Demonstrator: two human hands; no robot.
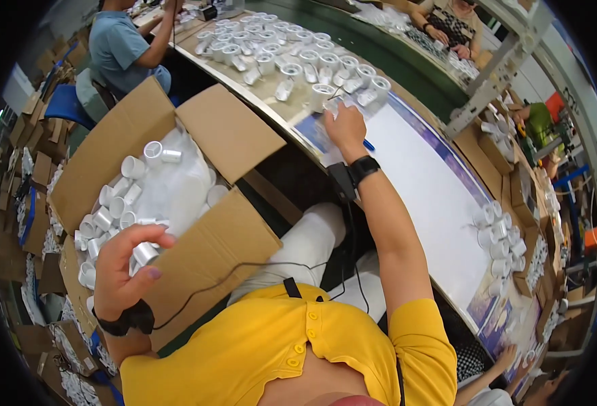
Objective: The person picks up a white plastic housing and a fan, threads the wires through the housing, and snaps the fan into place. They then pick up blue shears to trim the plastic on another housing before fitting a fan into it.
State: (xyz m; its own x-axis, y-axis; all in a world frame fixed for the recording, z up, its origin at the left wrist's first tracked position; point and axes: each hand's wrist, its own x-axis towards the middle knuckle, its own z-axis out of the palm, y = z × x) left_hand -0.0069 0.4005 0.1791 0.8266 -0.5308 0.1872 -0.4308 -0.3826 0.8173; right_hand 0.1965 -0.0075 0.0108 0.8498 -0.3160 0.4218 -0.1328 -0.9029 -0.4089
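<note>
My left hand [126, 271] hovers over the near side of an open cardboard box [116, 139], thumb and forefinger spread apart. A white cylindrical housing [144, 254] shows in the gap between them, seemingly beneath the hand. More white housings [133, 167] lie loose in the box beside a clear plastic bag [183, 179]. On the table, my right hand [346, 127] is at the front of the rows, its fingers curled in beside an upright white housing [322, 97]. What its fingertips hold is hidden. A blue pen [369, 145] lies beside that wrist.
Rows of white housings [265, 62] with small white parts cover the table's far end. Another group [500, 237] stands at the right, past a white sheet [420, 176]. A box flap [227, 132] juts toward the table. A cable [244, 264] crosses my lap. Co-workers sit around.
</note>
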